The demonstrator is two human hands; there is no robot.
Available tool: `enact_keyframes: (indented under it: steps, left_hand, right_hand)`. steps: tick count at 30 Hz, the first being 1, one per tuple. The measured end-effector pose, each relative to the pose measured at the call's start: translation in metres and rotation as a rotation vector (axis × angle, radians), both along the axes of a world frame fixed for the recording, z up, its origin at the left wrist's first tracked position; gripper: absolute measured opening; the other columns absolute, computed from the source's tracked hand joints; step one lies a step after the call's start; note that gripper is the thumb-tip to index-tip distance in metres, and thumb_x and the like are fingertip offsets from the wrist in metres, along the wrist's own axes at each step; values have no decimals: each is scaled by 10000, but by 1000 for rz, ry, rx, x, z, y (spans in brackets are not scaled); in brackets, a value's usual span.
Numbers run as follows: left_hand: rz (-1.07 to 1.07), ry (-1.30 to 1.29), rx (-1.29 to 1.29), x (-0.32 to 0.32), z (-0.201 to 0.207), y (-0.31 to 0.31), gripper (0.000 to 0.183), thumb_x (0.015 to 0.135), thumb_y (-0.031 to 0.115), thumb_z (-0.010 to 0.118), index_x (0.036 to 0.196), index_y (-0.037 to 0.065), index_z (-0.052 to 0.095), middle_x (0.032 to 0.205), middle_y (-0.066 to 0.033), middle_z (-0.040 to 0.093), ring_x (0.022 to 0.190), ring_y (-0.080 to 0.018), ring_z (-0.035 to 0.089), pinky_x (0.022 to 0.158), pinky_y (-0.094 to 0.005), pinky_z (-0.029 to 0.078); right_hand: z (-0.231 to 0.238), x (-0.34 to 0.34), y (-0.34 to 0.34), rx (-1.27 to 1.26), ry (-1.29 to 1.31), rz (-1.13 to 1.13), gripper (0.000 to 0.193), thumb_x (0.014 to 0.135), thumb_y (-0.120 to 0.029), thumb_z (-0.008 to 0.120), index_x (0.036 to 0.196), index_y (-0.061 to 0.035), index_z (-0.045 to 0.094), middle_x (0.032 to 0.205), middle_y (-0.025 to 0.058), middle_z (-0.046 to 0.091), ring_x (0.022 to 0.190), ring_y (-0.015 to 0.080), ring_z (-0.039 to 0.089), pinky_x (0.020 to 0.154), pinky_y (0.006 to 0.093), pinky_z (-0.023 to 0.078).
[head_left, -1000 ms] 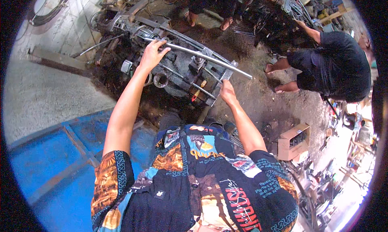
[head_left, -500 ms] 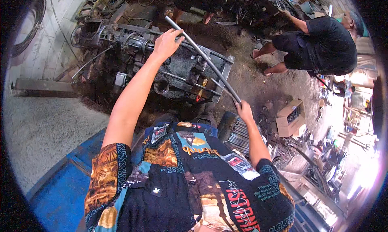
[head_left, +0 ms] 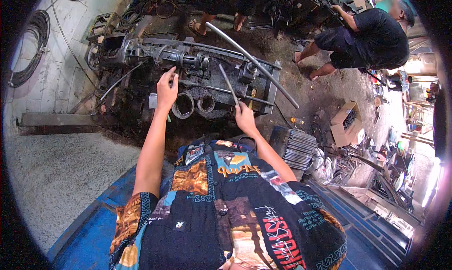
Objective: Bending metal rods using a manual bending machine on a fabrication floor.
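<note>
In front of me sits a greasy black machine with long guide rods point(head_left: 216, 88) and a round spindle part point(head_left: 188, 59). My left hand point(head_left: 167, 90) is over its near side, empty, thumb and forefinger apart, just below the spindle part. Held in my right hand point(head_left: 246, 118) is a slim grey metal bar point(head_left: 227, 80), pointing away over the machine bed. A long metal rod point(head_left: 256, 63) lies slantwise across the machine's right end, apart from both hands. Two round metal rings point(head_left: 182, 105) are at the near side, and a yellow-handled brush point(head_left: 253, 94) lies by the right hand.
A person in black point(head_left: 381, 39) stands at the far right; another person's feet point(head_left: 200, 27) show beyond the machine. An open cardboard box point(head_left: 346, 124) and ribbed metal part point(head_left: 300, 148) stand right. Coiled cable point(head_left: 33, 48) hangs left. Blue metal framework point(head_left: 89, 232) is below me.
Both hands have let go of the long rod, which now rests across the machine. My left hand has come down leftward; my right hand has moved left and taken hold of a slim bar.
</note>
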State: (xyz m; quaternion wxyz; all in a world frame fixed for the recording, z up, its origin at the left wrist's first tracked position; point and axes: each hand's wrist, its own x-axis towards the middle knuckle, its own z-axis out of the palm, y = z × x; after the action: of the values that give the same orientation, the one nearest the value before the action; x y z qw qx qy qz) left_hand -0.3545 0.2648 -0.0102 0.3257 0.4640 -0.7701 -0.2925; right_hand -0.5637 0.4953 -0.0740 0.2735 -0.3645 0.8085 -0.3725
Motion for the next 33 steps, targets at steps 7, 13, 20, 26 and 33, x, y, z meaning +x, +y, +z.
enact_keyframes:
  steps: [7,13,20,26,33]
  left_hand:
    - [12,-35,41,49,-5,16,302,950,159,588,1232,58,627,962,-100,664,788,-175,632,676,-298,511]
    - [121,42,67,94,-25,35,312,930,116,593,1228,24,613,929,-126,661,806,-227,643,672,-340,505]
    - [175,47,126,92,3,40,314,935,159,598,1210,9,621,976,-164,674,864,-243,662,765,-354,512]
    - [67,122,61,58,43,30,304,930,183,616,1173,2,638,990,-154,682,846,-231,663,755,-338,512]
    - [-222,282,92,-2,104,48,317,926,160,631,1195,-7,627,980,-116,696,845,-163,655,763,-283,508]
  right_hand:
    - [-44,-1,-45,388,-5,81,295,916,-204,530,1009,53,641,859,324,636,899,469,632,797,519,493]
    - [-24,19,-40,335,46,-6,290,904,-219,546,964,47,647,913,332,640,921,482,624,843,528,493]
    - [30,13,-38,249,-732,30,233,983,-219,479,1093,-46,589,716,18,522,592,97,497,470,257,401]
    - [145,23,-69,-495,-1016,-45,166,976,-142,539,1113,-50,551,928,57,619,805,139,561,749,283,477]
    - [147,-41,-89,-536,-926,-107,210,925,-215,660,991,-16,671,789,27,668,428,41,479,368,219,317]
